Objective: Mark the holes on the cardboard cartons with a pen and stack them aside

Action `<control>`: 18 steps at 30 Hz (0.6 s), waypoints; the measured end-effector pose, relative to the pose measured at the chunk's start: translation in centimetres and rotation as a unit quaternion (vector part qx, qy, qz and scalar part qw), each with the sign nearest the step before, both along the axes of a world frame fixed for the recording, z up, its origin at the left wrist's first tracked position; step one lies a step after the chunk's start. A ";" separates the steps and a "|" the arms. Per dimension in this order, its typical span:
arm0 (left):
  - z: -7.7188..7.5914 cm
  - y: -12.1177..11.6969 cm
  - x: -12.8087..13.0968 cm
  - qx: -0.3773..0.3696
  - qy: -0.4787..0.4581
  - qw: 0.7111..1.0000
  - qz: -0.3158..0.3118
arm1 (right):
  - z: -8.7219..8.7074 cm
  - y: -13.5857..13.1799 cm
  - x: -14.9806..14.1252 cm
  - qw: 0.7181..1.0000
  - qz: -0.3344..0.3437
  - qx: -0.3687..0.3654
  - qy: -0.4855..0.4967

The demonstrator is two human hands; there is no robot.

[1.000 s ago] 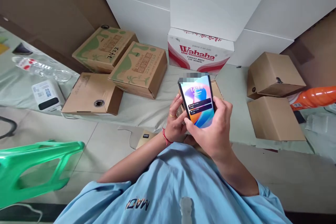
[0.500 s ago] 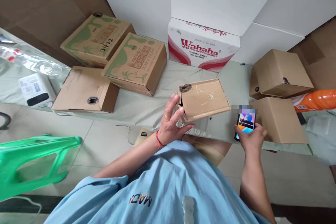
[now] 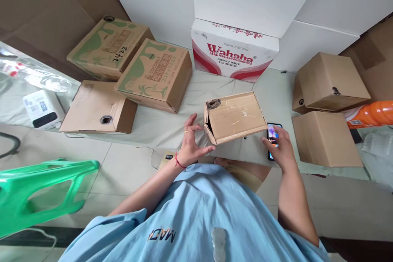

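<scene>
A small taped cardboard box [image 3: 238,116] lies on the cloth-covered table in front of me, with a dark ragged hole at its upper left corner and a gap along its left side. Beside that left end is my left hand [image 3: 193,141], thumb and fingers spread and holding nothing. To the box's right a smartphone [image 3: 271,135] with a lit screen lies on the cloth. Over the phone hovers my right hand [image 3: 281,146], fingers apart, partly covering it; whether a fingertip touches it I cannot tell.
Coconut cartons [image 3: 156,73] and a plain carton [image 3: 98,104] stand left, near a white device [image 3: 44,109] and a plastic bottle [image 3: 52,82]. Behind is a Wahaha carton [image 3: 233,51]. Brown boxes [image 3: 328,139] and an orange bottle [image 3: 374,114] are right; a green stool [image 3: 46,192] stands lower left.
My right hand has carried the phone from above the small box to the table on the right and let go of it. The box is uncovered, and my left hand has drawn slightly left.
</scene>
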State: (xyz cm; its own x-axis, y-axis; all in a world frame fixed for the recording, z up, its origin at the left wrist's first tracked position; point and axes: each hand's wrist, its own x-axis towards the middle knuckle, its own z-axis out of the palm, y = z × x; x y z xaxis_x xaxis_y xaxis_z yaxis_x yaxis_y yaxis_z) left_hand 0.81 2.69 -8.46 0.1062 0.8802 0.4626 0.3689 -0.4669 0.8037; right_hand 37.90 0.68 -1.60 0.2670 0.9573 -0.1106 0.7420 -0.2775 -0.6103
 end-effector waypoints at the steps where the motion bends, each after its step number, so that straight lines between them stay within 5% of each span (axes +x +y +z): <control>1: 0.2 0.6 0.1 0.026 0.012 1.000 -0.006 | 0.3 0.5 -1.1 0.996 0.054 0.012 0.065; 4: 1.0 2.7 0.5 0.067 0.027 0.996 -0.060 | 0.7 1.5 -5.1 0.967 0.177 0.043 0.180; 7: 2.0 3.7 0.2 0.061 0.014 0.994 -0.090 | 1.2 1.4 -8.4 0.951 0.197 0.062 0.232; 11: 4.2 2.4 -1.1 0.035 0.015 0.997 -0.070 | 2.7 -0.1 -9.6 0.944 0.211 0.058 0.246; 14: 7.1 0.3 -2.8 -0.054 -0.004 0.997 -0.055 | 3.5 -1.1 -9.6 0.923 0.242 0.030 0.297; 18: 12.9 -1.7 -6.6 -0.231 -0.065 0.971 0.003 | 2.9 -1.4 -9.7 0.900 0.283 0.043 0.328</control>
State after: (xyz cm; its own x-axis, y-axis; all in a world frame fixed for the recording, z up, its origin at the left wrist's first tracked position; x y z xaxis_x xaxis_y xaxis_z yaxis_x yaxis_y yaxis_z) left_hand -5.81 1.00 4.39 0.0669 0.9974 0.0264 0.2524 -0.0425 0.9667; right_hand 28.24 -0.73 1.34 -0.3628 0.9317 0.0147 0.2218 0.1017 -0.9698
